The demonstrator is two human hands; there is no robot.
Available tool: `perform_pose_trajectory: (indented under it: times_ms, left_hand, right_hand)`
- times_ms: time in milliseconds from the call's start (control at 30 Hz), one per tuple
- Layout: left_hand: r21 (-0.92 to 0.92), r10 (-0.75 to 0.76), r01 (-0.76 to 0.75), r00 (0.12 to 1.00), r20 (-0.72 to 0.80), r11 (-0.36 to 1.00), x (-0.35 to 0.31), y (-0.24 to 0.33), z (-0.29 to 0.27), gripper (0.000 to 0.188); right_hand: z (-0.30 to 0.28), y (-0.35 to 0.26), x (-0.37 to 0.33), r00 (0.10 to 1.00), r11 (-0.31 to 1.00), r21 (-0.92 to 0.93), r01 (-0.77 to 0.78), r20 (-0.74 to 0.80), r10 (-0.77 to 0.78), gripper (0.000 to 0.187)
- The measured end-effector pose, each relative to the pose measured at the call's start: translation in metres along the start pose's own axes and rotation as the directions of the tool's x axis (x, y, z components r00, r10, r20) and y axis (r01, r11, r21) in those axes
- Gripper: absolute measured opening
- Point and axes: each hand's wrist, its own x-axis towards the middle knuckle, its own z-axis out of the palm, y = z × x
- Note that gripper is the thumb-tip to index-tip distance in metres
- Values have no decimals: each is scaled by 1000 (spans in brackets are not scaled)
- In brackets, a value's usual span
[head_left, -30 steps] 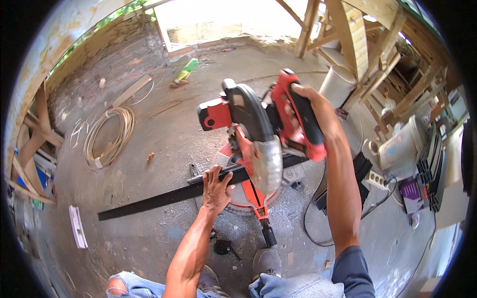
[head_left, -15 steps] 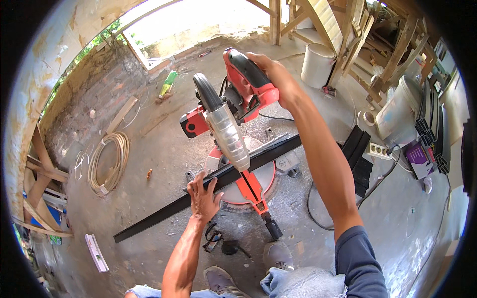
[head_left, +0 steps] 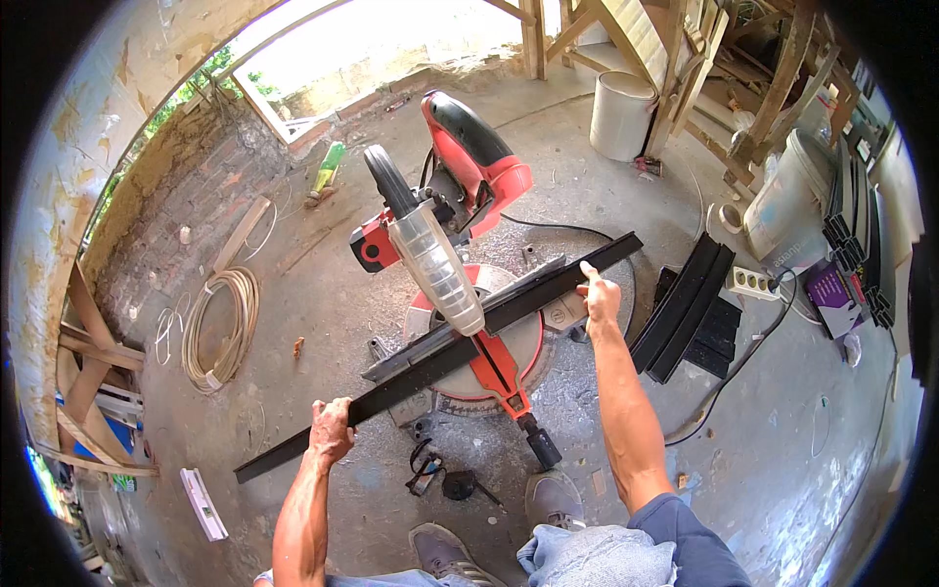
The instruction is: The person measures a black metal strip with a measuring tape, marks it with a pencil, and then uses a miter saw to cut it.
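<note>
A long black channel-like strip (head_left: 391,388) lies slantwise across the table of a red miter saw (head_left: 479,161), against its fence. My left hand (head_left: 331,430) is closed around the strip on its lower left stretch. Near the upper right end, my right hand (head_left: 600,298) grips the strip with the thumb along its top. The saw head is raised, its clear blade guard (head_left: 437,272) over the strip, and nobody holds its handle. An orange slotted plate (head_left: 499,372) shows in front of the strip.
Black strip pieces (head_left: 685,308) and a white power strip (head_left: 751,284) lie at right, with cables on the floor. White buckets (head_left: 623,117) stand behind. At left are a coiled hose (head_left: 230,338) and a white spirit level (head_left: 203,505). Small dark items (head_left: 460,484) lie near my shoes.
My right hand has let go of the saw handle and taken hold of the strip's right part. My left hand has slid left and lower along the strip.
</note>
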Motion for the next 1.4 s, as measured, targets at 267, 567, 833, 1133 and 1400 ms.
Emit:
perform_pose_trajectory:
  times_ms: [267,567,833,1133,1400]
  left_hand:
    - [87,161,-180,968,194,980,-5,27,-8,58]
    - [-719,93,-23,994,57,695,-19,120,-76,47]
    - [-954,110,257,964,241,-157,-59,193,-133,26]
    - [-891,28,304,949,313,-336,-83,175,-147,22]
    - [-874,172,317,947,270,-368,-89,167,-138,17]
  right_hand:
    - [-6,26,68,993,994,98,-45,117,33,33]
    - [-87,-21,-64,973,953,265,-148,214,92,25]
    - [-107,-14,-182,960,873,434,-221,255,116,15]
    - [-85,-22,-217,944,867,430,-250,308,119,14]
    - [-93,-3,-219,873,831,441,-340,477,105,19]
